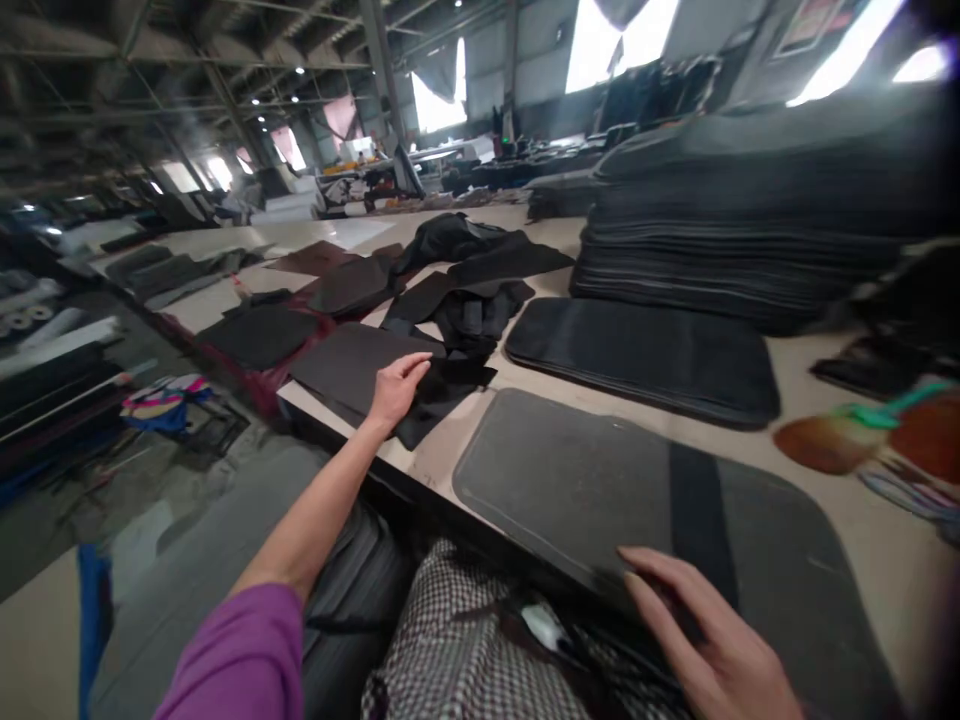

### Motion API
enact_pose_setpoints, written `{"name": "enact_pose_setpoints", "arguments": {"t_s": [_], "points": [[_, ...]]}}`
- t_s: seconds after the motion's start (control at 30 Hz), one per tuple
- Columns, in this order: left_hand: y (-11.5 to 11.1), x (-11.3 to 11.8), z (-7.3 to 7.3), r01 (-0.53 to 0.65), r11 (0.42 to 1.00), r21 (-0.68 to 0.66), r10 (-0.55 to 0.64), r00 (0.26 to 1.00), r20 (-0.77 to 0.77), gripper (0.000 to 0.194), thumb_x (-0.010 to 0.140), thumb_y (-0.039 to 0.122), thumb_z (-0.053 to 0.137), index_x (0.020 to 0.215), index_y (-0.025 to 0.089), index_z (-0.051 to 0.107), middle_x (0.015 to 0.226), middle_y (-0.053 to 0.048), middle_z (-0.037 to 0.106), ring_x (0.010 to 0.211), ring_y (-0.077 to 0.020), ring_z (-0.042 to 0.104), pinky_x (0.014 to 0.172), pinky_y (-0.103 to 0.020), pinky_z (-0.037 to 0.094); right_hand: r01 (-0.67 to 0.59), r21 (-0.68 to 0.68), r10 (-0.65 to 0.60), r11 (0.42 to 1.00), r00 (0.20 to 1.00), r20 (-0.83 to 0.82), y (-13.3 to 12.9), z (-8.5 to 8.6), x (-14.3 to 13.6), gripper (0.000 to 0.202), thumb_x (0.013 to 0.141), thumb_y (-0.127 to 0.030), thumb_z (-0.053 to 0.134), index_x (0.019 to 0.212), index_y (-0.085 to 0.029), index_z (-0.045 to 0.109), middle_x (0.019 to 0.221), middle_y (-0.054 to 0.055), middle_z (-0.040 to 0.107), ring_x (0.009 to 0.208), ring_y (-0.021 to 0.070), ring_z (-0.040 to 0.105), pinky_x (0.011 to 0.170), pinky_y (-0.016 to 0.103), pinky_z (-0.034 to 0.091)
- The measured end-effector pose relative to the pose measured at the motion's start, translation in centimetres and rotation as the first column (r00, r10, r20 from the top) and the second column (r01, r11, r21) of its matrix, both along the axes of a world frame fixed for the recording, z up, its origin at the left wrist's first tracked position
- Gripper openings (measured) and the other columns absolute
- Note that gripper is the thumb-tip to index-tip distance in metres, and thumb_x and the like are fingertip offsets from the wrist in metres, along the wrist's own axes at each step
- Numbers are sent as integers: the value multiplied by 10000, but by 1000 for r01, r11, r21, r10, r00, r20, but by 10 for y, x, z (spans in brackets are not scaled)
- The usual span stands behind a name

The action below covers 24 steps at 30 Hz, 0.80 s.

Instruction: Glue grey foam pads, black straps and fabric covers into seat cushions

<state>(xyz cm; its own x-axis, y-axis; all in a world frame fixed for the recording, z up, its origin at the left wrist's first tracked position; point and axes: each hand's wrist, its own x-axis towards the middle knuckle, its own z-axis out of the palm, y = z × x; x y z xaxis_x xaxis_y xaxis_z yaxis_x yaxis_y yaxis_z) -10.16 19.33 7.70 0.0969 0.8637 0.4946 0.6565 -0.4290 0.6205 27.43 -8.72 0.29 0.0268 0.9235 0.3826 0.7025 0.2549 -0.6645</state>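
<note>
My left hand (397,388) is stretched over loose black fabric pieces (442,395) at the table's near edge. Its thumb and fingertips are pressed together; whether they grip cloth is unclear. Beneath and left of it lies a flat dark grey sheet (337,360). My right hand (712,630) is at the near edge of a grey rounded panel (570,460) with a black stripe (701,500) across it. The fingers are curled, and something dark shows between thumb and fingers, too unclear to name. Behind the panel sits a small stack of black rounded panels (637,355).
A tall stack of dark panels (750,220) stands at the back right. Brown and green items (847,435) lie on the right. More dark cut pieces (259,330) spread to the left. Below the table edge, grey sheets (247,530) are piled beside my checked apron (465,640).
</note>
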Motion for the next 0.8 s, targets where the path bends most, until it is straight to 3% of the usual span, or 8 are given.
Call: {"name": "enact_pose_setpoints", "arguments": {"t_s": [0.1,0.2,0.5,0.63,0.8], "points": [[5,6,6,-2,997,-81,-11,987,-160,331,973,322,572,1248,236,735,1150,-67,755,1040,-209,688,978,-314,503,-38,1,38,999,998,-51,4,20,-16,258,1012,-414,559,1223,-288,635,1232,25,692,1094,169,695,903,245,585],[11,6,10,-6,988,-156,-33,970,-242,369,947,280,572,1278,226,726,961,-48,770,865,-197,692,874,-298,508,-37,10,38,999,996,-81,2,27,-22,238,1019,-378,555,1209,-268,647,1231,36,689,1115,164,684,968,247,562],[42,-35,46,-247,965,-92,196,904,-380,455,856,217,556,1275,192,732,866,-55,749,763,-179,632,829,-271,466,-48,-40,44,998,994,-101,-16,7,-5,231,1000,-391,584,1174,-272,677,1186,41,707,1052,171,712,903,234,592],[49,-45,66,-232,968,-89,177,895,-409,485,854,236,542,1305,170,708,840,-44,737,754,-168,619,820,-264,470,-57,-51,50,997,991,-126,-18,4,-5,227,1003,-394,578,1160,-267,683,1175,43,709,1032,169,714,906,230,587],[55,-38,88,-160,986,-46,111,838,-535,473,894,270,531,1336,209,685,936,-42,753,816,-186,646,830,-278,471,-91,-68,81,994,988,-132,-19,7,-9,227,1012,-391,566,1156,-255,677,1180,47,702,1058,171,702,917,230,572]]}}
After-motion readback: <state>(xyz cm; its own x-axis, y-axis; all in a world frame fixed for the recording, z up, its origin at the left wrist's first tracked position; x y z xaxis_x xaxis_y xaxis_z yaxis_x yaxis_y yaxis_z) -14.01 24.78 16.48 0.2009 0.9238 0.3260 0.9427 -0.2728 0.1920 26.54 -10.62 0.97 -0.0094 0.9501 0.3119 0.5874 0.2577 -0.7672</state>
